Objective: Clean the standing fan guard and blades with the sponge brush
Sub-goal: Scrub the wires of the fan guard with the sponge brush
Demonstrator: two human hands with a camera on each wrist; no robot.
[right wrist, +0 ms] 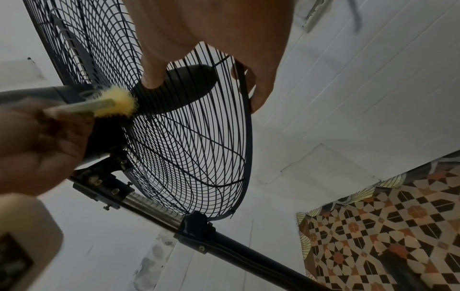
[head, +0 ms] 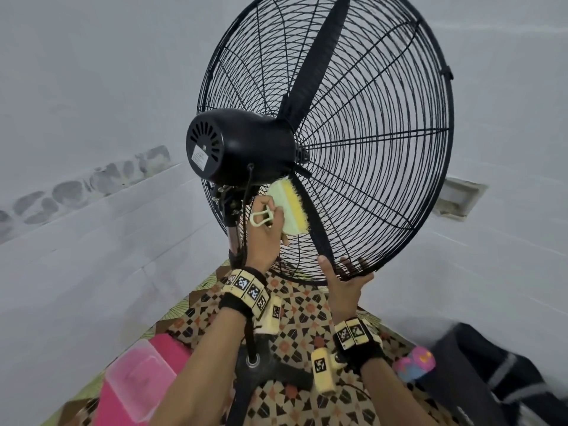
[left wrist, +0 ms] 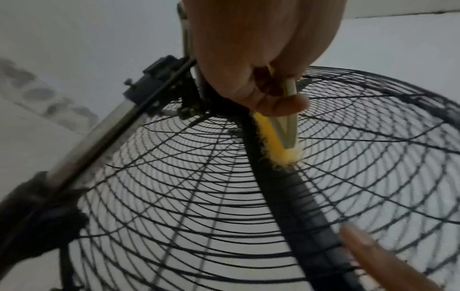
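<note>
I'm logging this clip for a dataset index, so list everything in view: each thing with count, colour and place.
fan guard: one, black wire, tilted above the hands
fan blades: two visible, black, behind the guard wires
motor housing: one, black, at the guard's centre rear
fan pole: one, chrome and black, below the motor
sponge brush: one, pale green with yellow bristles, against the guard under the motor
box: one, pink with clear lid, floor at lower left
floor mat: one, patterned brown and cream, under the fan
left hand: grips the sponge brush handle
right hand: holds the guard's lower rim
wrist bands: two, black with cream marker blocks
</note>
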